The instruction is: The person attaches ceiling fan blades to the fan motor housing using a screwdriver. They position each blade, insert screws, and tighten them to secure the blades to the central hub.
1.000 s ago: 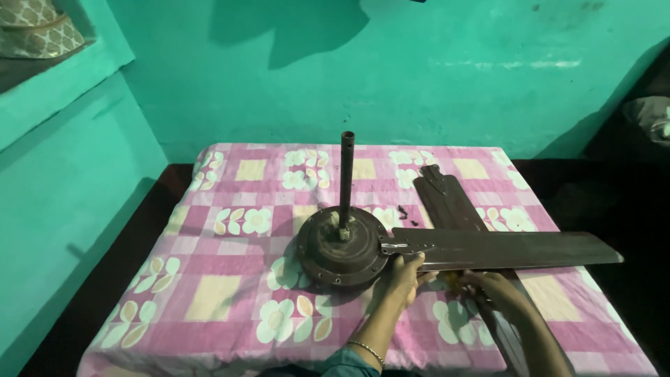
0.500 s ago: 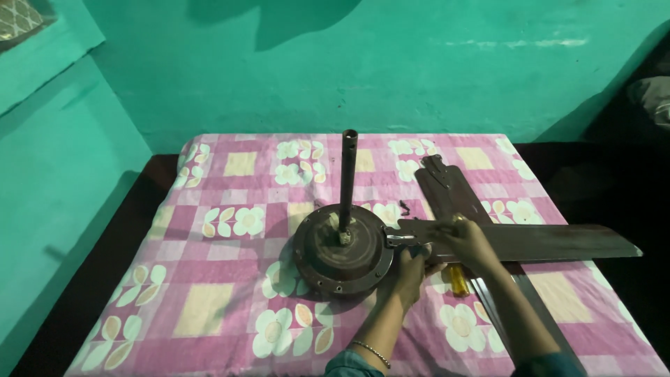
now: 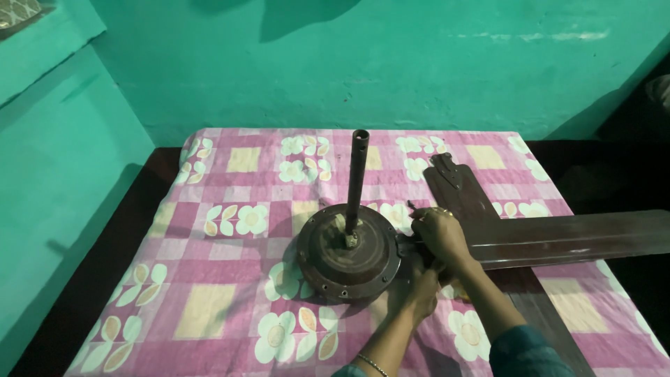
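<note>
Two bare hands at the joint of a dismantled ceiling fan on a pink flowered bedsheet (image 3: 209, 307). Right hand (image 3: 438, 234) closed over the root of a long brown blade (image 3: 579, 237), just beside the round motor housing (image 3: 349, 255) (upright down rod (image 3: 357, 178) at its centre). Left hand (image 3: 417, 287) below, pressed against the housing's rim; grip there impossible to tell. Second blade (image 3: 457, 185) flat behind.
</note>
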